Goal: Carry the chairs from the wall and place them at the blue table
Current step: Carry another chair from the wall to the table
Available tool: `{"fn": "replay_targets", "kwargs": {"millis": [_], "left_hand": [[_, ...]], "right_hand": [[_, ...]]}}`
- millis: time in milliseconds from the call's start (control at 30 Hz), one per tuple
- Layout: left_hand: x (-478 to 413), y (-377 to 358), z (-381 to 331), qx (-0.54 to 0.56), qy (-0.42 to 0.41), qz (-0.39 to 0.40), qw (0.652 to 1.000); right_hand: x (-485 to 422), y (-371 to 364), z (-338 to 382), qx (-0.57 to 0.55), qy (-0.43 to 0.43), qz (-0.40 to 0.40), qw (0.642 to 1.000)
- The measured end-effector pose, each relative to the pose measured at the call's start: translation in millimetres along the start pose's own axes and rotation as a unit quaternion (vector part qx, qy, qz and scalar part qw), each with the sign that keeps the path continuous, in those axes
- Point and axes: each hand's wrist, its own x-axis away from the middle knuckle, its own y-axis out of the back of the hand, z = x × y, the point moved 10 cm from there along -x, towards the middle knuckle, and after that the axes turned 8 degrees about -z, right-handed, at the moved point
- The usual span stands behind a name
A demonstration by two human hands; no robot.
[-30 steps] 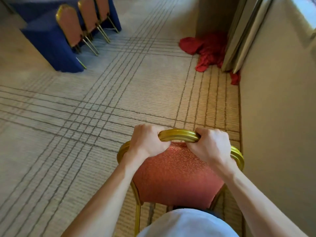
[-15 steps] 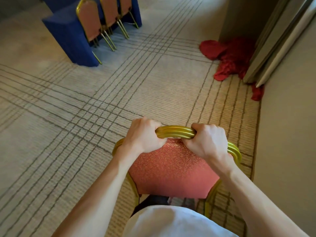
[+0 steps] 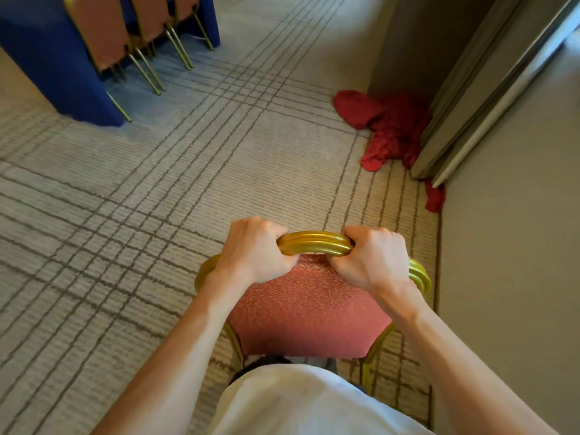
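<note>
The left hand (image 3: 251, 252) and the right hand (image 3: 372, 257) are both clenched around the gold top rail of a chair (image 3: 309, 306), one on each side of its middle, with the fingertips curled over the far edge and out of sight. Only the chair's padded red back and parts of its gold frame show; the seat and most of the legs are hidden behind the back, the forearms and the person's white shirt (image 3: 301, 400), so I cannot tell whether the feet touch the carpet (image 3: 157, 215). Just beside the chair on the right is a plain wall (image 3: 514, 246). Beyond the chair, against that wall, a heap of red cloth (image 3: 386, 127) lies partly tucked behind folded panels (image 3: 489, 80). Well away from the chair, up and to the left, stands the blue table (image 3: 47, 64), cut off by the frame edge, with three matching chairs (image 3: 103, 32) pushed against it, their tops cropped.
</note>
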Motion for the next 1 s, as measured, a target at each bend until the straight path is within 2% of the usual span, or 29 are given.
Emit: {"fn": "replay_targets", "kwargs": {"millis": [233, 467, 767, 1000], "left_hand": [[-87, -27, 20, 0.008, -0.052, -0.007, 0.999], [-183, -69, 54, 0.015, -0.068, 0.009, 0.998], [-338, -126, 115, -0.029, -0.002, 0.027, 0.999], [-431, -134, 169, -0.030, 0.041, -0.012, 0.999]], "right_hand": [[-73, -25, -24, 0.013, -0.028, -0.006, 1.000], [-168, -68, -51, -0.003, -0.025, -0.016, 1.000], [-351, -140, -88, -0.049, 0.031, 0.021, 0.998], [-472, -173, -81, -0.058, 0.089, 0.012, 0.994]]}}
